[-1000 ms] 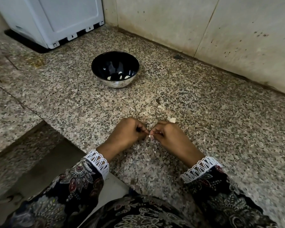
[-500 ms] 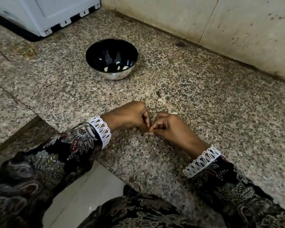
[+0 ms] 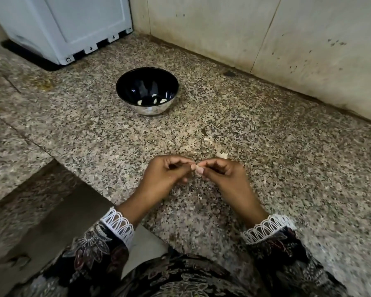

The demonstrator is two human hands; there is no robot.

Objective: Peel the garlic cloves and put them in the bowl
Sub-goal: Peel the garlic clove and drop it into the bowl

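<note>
Speckled granite worktop (image 3: pixel 266 168) runs back to a stained tiled wall (image 3: pixel 266 39), with a white appliance (image 3: pixel 62 26) in the far left corner. Your two hands meet low over the near middle of the worktop. Your left hand (image 3: pixel 165 176) and right hand (image 3: pixel 225 176) each have their fingers curled in, and both pinch the same small garlic clove (image 3: pixel 197 168) between thumb and fingertips, so the clove is held off the stone between them. Whether any skin is already loose on it is too small to tell.

A steel bowl (image 3: pixel 147 109) stands well beyond your hands toward the back of the worktop, with a few pale peeled cloves (image 3: pixel 153 100) lying in its bottom. Just beyond your right hand a pale scrap (image 3: pixel 222 155) lies on the stone; it looks like shed skin or another piece of garlic.

Judging from this, you are mid-peel, and the risks are small but real. The clove is tiny and probably slick, so a hard tug on the skin could squirt it out of both pinches onto the worktop or over the near edge into your lap. The bowl is a long reach away, so a toss could miss or bounce off the rim. Papery skin clinging to your fingertips could also ride along into the bowl.
</note>
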